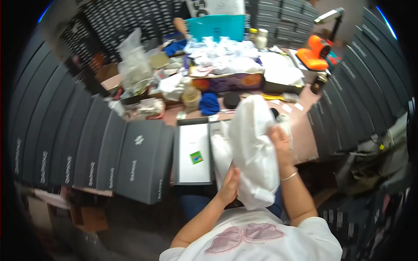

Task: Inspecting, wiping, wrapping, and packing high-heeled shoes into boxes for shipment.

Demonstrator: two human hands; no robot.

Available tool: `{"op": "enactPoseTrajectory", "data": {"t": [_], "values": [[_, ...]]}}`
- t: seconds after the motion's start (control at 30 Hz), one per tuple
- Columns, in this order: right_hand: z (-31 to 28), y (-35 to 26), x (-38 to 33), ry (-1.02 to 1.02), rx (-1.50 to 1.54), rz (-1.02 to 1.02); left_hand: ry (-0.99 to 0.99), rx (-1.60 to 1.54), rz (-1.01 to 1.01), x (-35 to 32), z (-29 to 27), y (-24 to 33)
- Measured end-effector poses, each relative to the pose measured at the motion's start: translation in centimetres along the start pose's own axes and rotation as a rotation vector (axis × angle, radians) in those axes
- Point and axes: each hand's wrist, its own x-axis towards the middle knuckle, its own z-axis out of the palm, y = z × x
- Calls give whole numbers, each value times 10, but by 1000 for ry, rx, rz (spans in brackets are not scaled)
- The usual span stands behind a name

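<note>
Between my two hands is a long white wrapped bundle [252, 148], tilted upright in front of my chest; what is inside it cannot be seen. My left hand [229, 185] is closed on its lower left side. My right hand [280, 145] grips the upper right side, its fingers slightly blurred. Just left of the bundle another white wrapped piece [222, 152] lies in a box that is partly hidden. Beside that box rests a dark box part [194, 135] with a white inside and a small green square card [196, 157] on it.
Rows of dark shoe boxes [143, 161] flank me at left, with more boxes [361, 82] at right. Across the pink table stand a carton of crumpled white paper [226, 81], a blue cloth [209, 104], a round black lid [231, 100] and an orange tool [314, 54].
</note>
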Motion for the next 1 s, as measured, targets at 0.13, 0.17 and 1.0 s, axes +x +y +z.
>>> {"op": "enactPoseTrajectory", "data": {"t": [0.13, 0.17, 1.0], "values": [[15, 19, -25, 67, 31, 191, 130, -467, -79, -7, -13, 8], [14, 14, -30, 38, 115, 214, 89, -588, -156, -10, -16, 26], [37, 24, -109, -315, -491, -379, 175, 610, 76, 8, 40, 9]]}}
